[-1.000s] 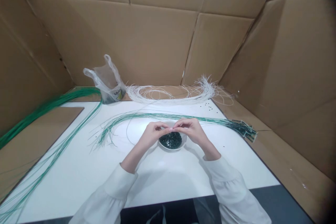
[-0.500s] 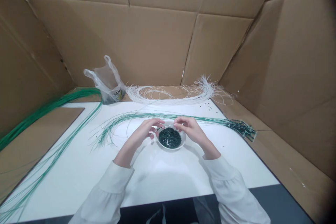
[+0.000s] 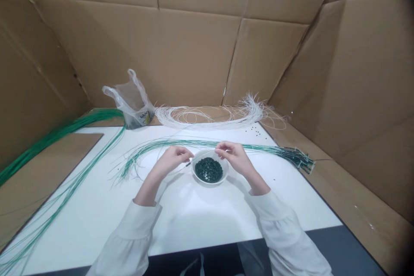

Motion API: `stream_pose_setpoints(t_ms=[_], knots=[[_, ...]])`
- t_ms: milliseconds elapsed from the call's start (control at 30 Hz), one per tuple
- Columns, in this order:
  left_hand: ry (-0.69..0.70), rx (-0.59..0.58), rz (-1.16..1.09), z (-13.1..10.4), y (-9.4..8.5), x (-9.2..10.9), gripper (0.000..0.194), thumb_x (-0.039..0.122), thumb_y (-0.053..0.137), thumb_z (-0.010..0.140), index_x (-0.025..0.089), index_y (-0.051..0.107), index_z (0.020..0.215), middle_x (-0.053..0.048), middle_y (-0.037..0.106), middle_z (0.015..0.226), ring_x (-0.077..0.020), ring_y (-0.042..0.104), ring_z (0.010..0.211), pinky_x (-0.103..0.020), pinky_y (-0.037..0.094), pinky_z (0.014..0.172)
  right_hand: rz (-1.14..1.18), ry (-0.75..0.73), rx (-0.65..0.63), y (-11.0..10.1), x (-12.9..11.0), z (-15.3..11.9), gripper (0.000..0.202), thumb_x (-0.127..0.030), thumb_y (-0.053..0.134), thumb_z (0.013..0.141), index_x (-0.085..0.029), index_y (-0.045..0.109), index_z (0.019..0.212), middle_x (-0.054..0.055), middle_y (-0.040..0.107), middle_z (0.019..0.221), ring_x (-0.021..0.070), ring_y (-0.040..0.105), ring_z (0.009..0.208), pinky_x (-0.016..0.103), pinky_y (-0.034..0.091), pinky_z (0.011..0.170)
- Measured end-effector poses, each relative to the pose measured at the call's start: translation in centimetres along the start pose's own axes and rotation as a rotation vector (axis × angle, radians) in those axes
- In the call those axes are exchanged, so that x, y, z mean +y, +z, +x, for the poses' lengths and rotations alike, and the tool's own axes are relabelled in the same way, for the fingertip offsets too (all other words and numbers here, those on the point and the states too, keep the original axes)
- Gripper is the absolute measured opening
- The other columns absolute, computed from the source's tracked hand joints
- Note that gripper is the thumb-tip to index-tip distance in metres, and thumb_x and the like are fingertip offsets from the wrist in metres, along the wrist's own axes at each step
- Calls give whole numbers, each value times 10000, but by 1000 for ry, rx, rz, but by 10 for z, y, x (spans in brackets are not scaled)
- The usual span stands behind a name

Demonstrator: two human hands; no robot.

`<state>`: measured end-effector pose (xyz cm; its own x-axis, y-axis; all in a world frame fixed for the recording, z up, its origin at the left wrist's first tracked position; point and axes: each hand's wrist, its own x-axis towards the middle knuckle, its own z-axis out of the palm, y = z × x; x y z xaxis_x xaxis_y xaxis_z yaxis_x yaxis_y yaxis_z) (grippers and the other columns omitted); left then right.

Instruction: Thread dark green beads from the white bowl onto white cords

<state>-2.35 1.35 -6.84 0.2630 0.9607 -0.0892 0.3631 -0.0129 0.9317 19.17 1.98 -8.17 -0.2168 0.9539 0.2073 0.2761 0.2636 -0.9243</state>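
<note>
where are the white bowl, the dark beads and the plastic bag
White bowl [image 3: 226, 170]: head view, on the inner wall at its right side.
Dark beads [image 3: 209, 167]: head view, on the middle of the heap.
Plastic bag [image 3: 132, 111]: head view, on its body, below the handles.

dark green beads, white bowl

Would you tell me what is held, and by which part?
A strand: the right hand pinches it seemingly near one end, the left hand near its beads.
</note>
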Motion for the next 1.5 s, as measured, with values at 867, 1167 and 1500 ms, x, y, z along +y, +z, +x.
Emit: stream_pose_setpoints(t_ms=[867, 1167, 1500], knots=[[137, 120, 94, 3, 32, -4, 197, 300, 485, 728, 153, 616, 735, -19, 622, 731, -125, 491, 590, -227, 360, 591, -766, -243, -361, 32, 19, 0, 216, -7, 527, 612, -169, 574, 479, 1, 537, 483, 102, 427, 451, 227, 274, 452], [147, 165, 83, 1, 31, -1, 191, 307, 507, 721, 167, 636, 729, -16, 637, 730, -128, 472, 579, -234, 360, 592, -517, -133, -309, 16, -5, -3, 197, -161, 516, 747, -214, 704, 724, 18, 671, 668, 151, 572, 589, 256, 404, 607], [218, 220, -56, -7, 37, 8, 212, 340, 546, 732, 146, 628, 754, -36, 647, 756, -121, 516, 606, -226, 395, 607, 166, 5, -22, 6, -11, -6, 232, -288, 664, 650, -170, 703, 846, 38, 655, 714, 137, 578, 608, 269, 471, 605]])
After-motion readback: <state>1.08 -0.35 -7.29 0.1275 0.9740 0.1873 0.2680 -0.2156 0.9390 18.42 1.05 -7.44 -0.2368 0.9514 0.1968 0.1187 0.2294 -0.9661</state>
